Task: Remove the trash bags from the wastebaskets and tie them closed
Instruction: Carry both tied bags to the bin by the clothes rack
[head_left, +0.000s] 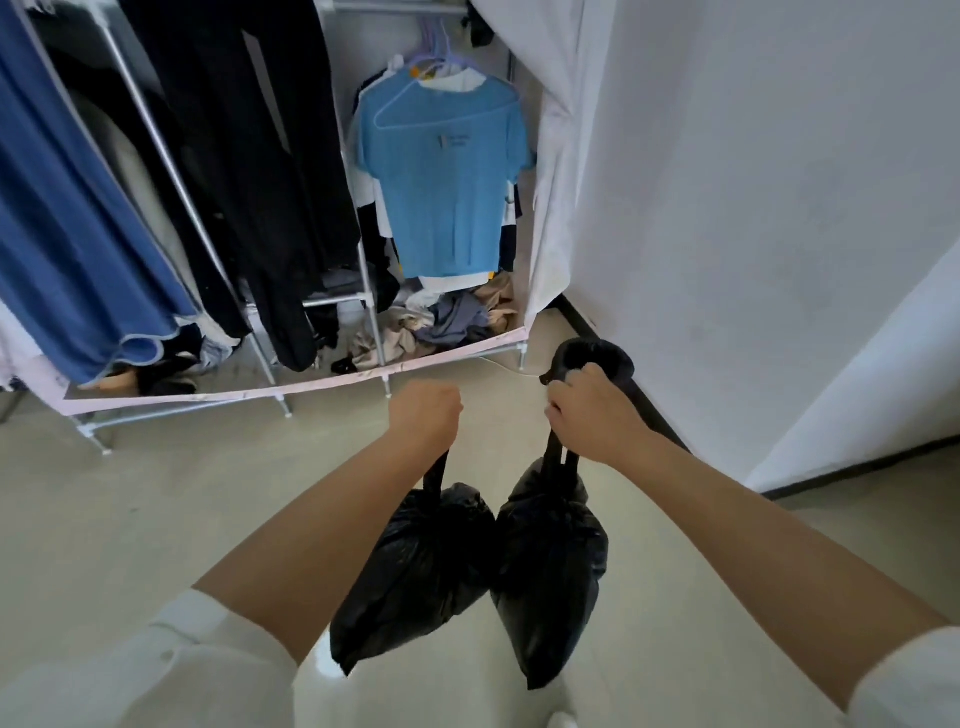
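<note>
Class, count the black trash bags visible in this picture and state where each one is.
2. One black trash bag hangs from the left hand; the other hangs from the right hand. No wastebasket shows.

A home is shown, most likely a bedroom or a dressing corner. An open fabric wardrobe (291, 218) on a metal tube frame is seen, where a light blue T-shirt (441, 182) is hung on a hanger (447, 67) beside dark garments (249, 171) and a blue cloth (67, 218). Crumpled clothes (447, 317) are piled on its bottom shelf. Plain white walls (753, 197) and a pale floor (156, 493) are seen around it.
</note>
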